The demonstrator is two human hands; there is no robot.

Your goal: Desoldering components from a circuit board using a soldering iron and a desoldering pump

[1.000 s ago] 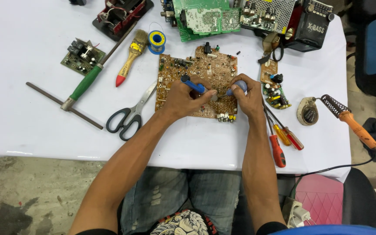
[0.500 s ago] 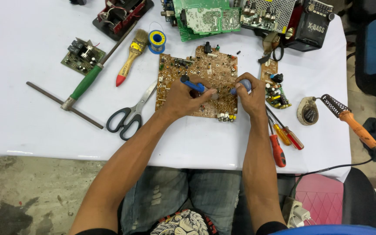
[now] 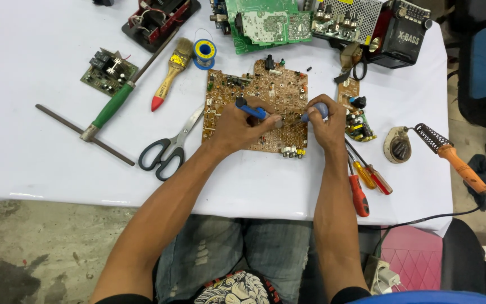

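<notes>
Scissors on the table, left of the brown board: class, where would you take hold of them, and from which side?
Take the scissors by the black loop handles, coming from the near-left table edge. They lie flat, handles toward the person and blades pointing up-right toward the circuit board; the loops sit on bare cloth, away from the left hand.

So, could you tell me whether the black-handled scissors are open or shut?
Shut: the scissors lie flat left of the circuit board, blades together.
</notes>
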